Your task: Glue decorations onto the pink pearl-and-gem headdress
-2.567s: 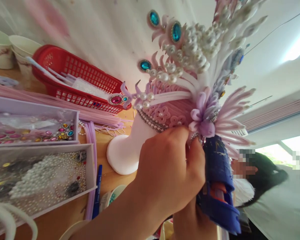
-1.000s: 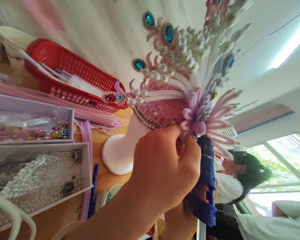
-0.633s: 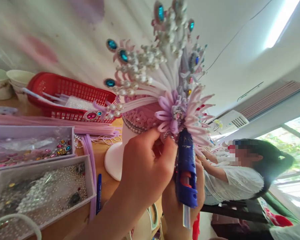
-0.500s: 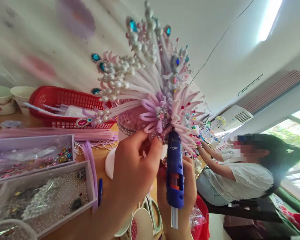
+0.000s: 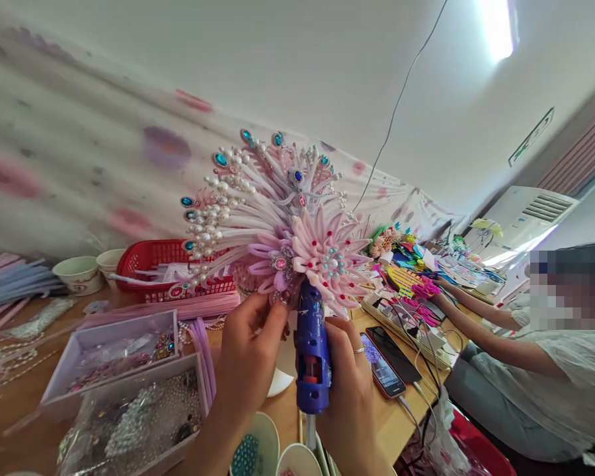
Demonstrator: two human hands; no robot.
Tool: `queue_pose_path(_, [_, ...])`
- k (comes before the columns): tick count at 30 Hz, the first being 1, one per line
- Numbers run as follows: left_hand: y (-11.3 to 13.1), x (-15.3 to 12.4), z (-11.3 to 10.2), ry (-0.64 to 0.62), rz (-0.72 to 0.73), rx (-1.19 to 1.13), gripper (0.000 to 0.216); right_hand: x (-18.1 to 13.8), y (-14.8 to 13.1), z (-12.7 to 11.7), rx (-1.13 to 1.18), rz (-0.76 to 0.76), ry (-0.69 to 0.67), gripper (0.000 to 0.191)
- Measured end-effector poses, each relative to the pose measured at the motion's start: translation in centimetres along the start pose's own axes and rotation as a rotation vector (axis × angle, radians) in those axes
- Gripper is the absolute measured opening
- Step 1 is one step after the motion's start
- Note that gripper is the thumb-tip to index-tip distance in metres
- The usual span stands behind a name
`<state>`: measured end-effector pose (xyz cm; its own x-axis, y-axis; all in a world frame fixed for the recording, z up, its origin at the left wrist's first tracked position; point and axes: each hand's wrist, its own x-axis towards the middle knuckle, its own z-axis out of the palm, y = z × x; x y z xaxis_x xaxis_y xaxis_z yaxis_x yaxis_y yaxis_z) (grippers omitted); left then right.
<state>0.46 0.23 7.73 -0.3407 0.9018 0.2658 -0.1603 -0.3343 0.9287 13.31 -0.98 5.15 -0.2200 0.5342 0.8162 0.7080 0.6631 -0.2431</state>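
A headdress (image 5: 258, 218) of pink and lilac flowers, with white stems tipped in pearls and blue gems, rises in front of me. Thumb and fingers of my left hand (image 5: 250, 350) pinch its lower edge, just under the lilac flower (image 5: 270, 264). My right hand (image 5: 347, 370) is wrapped round a blue glue gun (image 5: 312, 357), a clear glue stick (image 5: 311, 430) poking from its rear. The gun points away from me, its front end close under the pink flower (image 5: 327, 258); the nozzle tip is hidden. A ring shows on one right finger.
Left stand trays of beads and gems (image 5: 109, 357), a red basket (image 5: 149, 251) and paper cups (image 5: 79, 274). Bead cups (image 5: 258, 443) sit below my hands. A phone (image 5: 383, 363) and cables lie right. Another person's arms (image 5: 490, 330) reach over colourful pieces (image 5: 411, 281).
My view has shifted back and turned, so the headdress looks smaller and lower. The pink flower now faces me more. Both hands keep their holds; the glue gun stays beneath the flowers.
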Motion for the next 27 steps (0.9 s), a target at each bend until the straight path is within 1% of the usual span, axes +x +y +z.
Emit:
queue_pose_path(2, [0.2, -0.1, 0.2, 0.024, -0.011, -0.034, 0.027, -0.3, 0.2, -0.1, -0.004, 0.009, 0.000, 0.032])
queue_pose_path(7, [0.1, -0.1, 0.4, -0.023, 0.032, -0.028, 0.027, -0.8, 0.2, -0.5, -0.057, 0.028, -0.007, 0.031])
queue_pose_path(11, [-0.1, -0.1, 0.2, -0.011, 0.020, -0.041, 0.028, -0.7, 0.0, -0.8, -0.088, 0.015, -0.021, 0.031])
queue_pose_path(16, [0.1, 0.0, 0.2, -0.041, 0.021, -0.053, 0.028, -0.5, -0.2, -1.1, -0.120, -0.009, -0.020, 0.033])
queue_pose_path(20, [0.2, 0.2, 0.1, -0.060, 0.016, -0.084, 0.030, -0.5, -0.2, -1.1, -0.125, 0.006, -0.034, 0.031])
queue_pose_path(27, [-0.2, 0.3, -0.2, -0.055, 0.004, -0.110, 0.030, -0.4, -0.3, -0.9, -0.123, 0.000, -0.013, 0.033])
